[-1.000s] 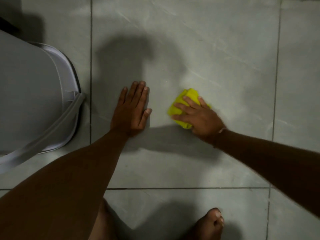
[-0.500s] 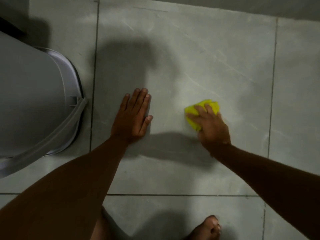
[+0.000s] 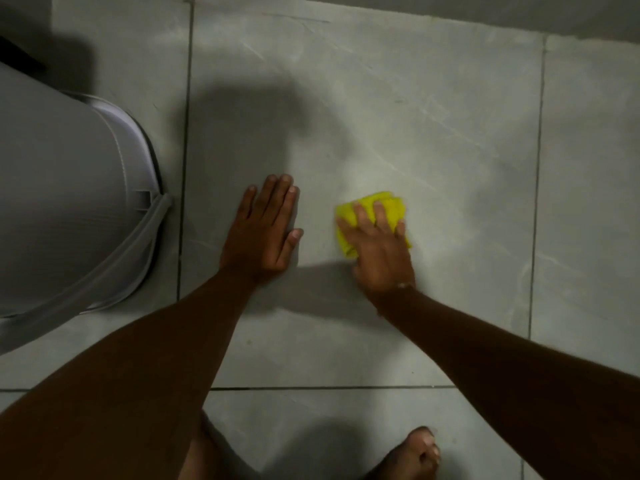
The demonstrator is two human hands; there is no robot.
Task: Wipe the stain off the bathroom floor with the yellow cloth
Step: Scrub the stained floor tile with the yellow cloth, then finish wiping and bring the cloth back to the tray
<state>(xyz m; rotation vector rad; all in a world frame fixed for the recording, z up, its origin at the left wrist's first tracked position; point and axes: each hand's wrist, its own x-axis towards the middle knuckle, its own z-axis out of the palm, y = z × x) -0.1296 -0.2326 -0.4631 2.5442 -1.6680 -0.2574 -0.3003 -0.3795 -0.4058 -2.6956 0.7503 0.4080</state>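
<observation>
A bunched yellow cloth (image 3: pixel 389 206) lies on the grey tiled floor (image 3: pixel 433 109), near the middle of a large tile. My right hand (image 3: pixel 379 251) presses down on it with the fingers spread over the fabric, hiding most of the cloth. My left hand (image 3: pixel 265 226) rests flat on the same tile a short way to the left, palm down, fingers together, holding nothing. No distinct stain shows on the tile; only pale marbled streaks are visible.
A grey plastic bucket (image 3: pixel 69 202) with a handle stands at the left, close to my left hand. A bare foot (image 3: pixel 415 453) is at the bottom edge. Dark grout lines cross the floor, and a wall base runs along the top.
My right hand slid the cloth to the right, then turned so the fingers point forward over it. My left hand stayed planted.
</observation>
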